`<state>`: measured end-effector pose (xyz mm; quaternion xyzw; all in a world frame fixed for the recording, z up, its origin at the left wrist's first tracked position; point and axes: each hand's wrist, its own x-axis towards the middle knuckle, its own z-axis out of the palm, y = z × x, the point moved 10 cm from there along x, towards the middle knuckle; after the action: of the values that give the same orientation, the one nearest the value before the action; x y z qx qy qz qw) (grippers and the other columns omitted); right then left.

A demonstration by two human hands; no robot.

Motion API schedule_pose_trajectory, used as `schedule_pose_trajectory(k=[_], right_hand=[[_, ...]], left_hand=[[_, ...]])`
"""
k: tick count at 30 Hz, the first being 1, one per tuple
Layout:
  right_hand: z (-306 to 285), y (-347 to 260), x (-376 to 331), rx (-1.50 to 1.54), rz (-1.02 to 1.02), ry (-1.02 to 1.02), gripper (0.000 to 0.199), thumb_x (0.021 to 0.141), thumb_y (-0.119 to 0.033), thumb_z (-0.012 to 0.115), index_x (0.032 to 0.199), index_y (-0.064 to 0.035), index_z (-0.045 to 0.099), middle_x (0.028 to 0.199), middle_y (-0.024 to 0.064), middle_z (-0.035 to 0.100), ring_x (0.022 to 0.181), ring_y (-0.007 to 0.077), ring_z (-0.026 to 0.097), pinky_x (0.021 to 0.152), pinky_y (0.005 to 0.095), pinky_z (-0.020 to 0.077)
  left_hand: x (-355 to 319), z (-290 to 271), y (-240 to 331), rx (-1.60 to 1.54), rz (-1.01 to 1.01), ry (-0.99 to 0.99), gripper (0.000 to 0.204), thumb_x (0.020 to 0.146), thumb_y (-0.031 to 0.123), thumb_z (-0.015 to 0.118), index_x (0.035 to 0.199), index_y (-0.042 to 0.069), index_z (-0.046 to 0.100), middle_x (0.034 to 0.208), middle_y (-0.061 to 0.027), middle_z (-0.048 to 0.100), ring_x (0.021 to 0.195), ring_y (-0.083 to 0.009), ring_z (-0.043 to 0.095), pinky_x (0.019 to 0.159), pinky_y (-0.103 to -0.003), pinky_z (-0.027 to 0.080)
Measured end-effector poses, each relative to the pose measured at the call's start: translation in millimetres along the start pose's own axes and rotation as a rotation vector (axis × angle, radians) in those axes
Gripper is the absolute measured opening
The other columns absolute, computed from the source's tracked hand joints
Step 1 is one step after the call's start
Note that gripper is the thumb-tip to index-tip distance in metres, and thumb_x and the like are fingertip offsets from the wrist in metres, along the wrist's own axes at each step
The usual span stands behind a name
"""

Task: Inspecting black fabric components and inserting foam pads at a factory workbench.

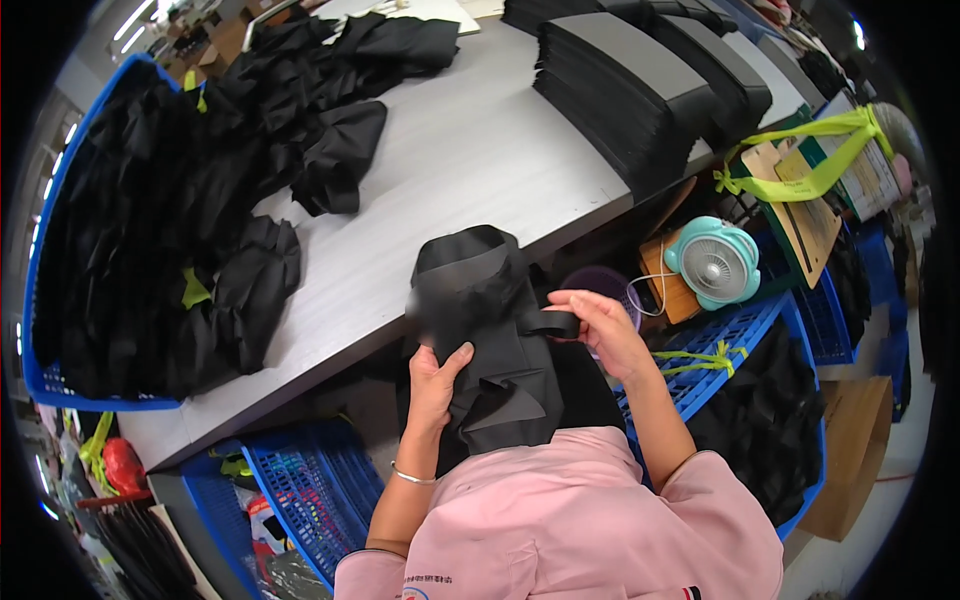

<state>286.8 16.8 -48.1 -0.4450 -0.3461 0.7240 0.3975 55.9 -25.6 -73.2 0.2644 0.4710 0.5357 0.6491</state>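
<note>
A black fabric bag [500, 372] hangs over my lap, its upper part resting against the edge of the table. My left hand [434, 388] grips its left side, thumb on top and the other fingers hidden beneath the cloth. At the bag's right side a black strap [550, 323] stands out in a loop. My right hand [606, 330] has its fingers at the end of this loop, closed around it. Part of the bag's upper left is blurred.
The pale table [455, 130] carries a blue basket [40, 300] heaped with black fabric pieces [150, 220] and neat black stacks [620, 100] at far right. Right of me are a turquoise fan [713, 262], another blue basket [765, 320] and a brown carton [850, 455]. Blue crates [320, 490] stand lower left.
</note>
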Motion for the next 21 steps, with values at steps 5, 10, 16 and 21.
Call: schedule_pose_trajectory(k=[5, 10, 16, 21], right_hand=[[20, 38, -29, 0.443, 0.148, -0.283, 0.049, 0.102, -0.035, 0.053, 0.142, -0.0061, 0.05, 0.124, 0.0075, 0.063, 0.108, 0.0197, 0.062, 0.094, 0.0394, 0.0508], [27, 66, -38, -0.108, 0.237, -0.194, 0.059, 0.09, -0.037, 0.071, 0.131, 0.0029, 0.056, 0.117, 0.0033, 0.063, 0.1, 0.0104, 0.057, 0.084, 0.0251, 0.0478], [-18, 77, -50, -0.104, 0.172, 0.122, 0.04, 0.087, -0.031, 0.076, 0.107, 0.0033, 0.069, 0.103, 0.0026, 0.067, 0.09, 0.009, 0.058, 0.077, 0.0275, 0.0475], [-92, 23, -99, 0.063, -0.404, 0.57, 0.022, 0.086, -0.022, 0.077, 0.085, -0.0046, 0.064, 0.081, 0.0001, 0.064, 0.08, 0.0094, 0.059, 0.074, 0.0282, 0.0493]], left_hand=[[-6, -2, -14, 0.078, 0.075, 0.079, 0.044, 0.087, 0.007, 0.073, 0.126, -0.003, 0.057, 0.121, -0.0082, 0.065, 0.106, -0.0154, 0.061, 0.097, -0.03, 0.046], [-26, 11, 0, 0.186, 0.128, 0.065, 0.043, 0.086, 0.004, 0.072, 0.126, -0.004, 0.058, 0.12, -0.0099, 0.065, 0.106, -0.0167, 0.062, 0.097, -0.03, 0.047], [-40, 33, -40, 0.098, -0.199, -0.065, 0.053, 0.086, 0.006, 0.071, 0.134, -0.003, 0.05, 0.124, -0.012, 0.063, 0.108, -0.0213, 0.063, 0.096, -0.034, 0.05], [-71, 100, -88, 0.298, -0.393, -0.515, 0.037, 0.089, 0.003, 0.068, 0.124, -0.005, 0.058, 0.099, -0.0122, 0.071, 0.078, -0.0168, 0.067, 0.072, -0.028, 0.055]])
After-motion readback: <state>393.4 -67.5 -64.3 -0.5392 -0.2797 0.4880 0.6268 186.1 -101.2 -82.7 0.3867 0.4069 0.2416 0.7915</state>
